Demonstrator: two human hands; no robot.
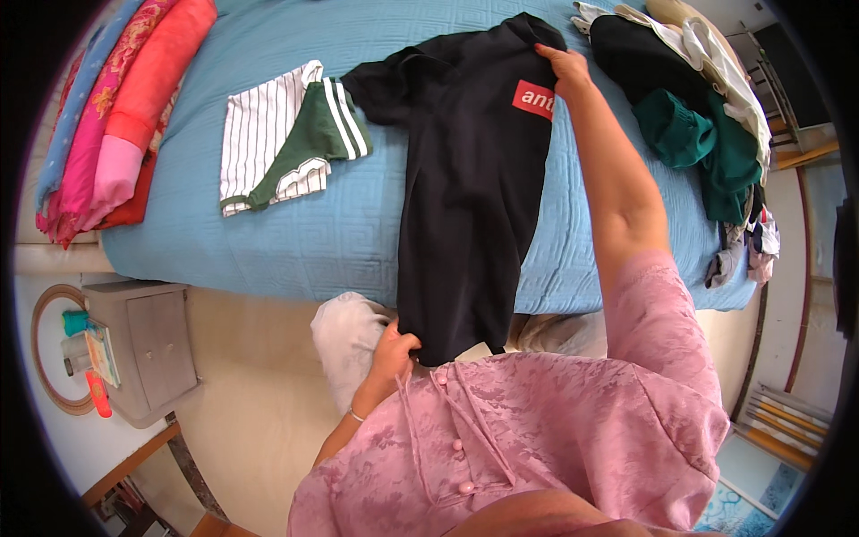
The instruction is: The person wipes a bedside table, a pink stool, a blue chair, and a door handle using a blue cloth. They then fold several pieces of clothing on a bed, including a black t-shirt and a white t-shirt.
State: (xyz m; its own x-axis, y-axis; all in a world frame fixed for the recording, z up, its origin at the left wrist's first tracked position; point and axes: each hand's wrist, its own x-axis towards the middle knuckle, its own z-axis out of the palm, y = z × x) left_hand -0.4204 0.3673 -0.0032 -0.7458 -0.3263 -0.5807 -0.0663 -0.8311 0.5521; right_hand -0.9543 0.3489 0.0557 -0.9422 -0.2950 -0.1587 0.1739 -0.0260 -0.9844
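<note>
A black short-sleeved T-shirt (470,168), folded lengthwise, lies across the edge of the bed. A red printed patch with white letters shows on its chest. My right hand (567,67) grips the shirt at the collar and shoulder end, arm stretched far out. Close to my body, my left hand (396,352) pinches the corner of the hem, which hangs past the mattress edge. Left of the black sleeve lies a folded garment (288,141), white with dark pinstripes and green parts with white bands.
Rolled bedding (141,94) in red, pink and blue lies at the bed's left. A heap of clothes (698,114), black, green and white, covers the right side. The blue quilted bedspread (268,248) lies beneath. A grey bedside cabinet (151,342) stands on the left.
</note>
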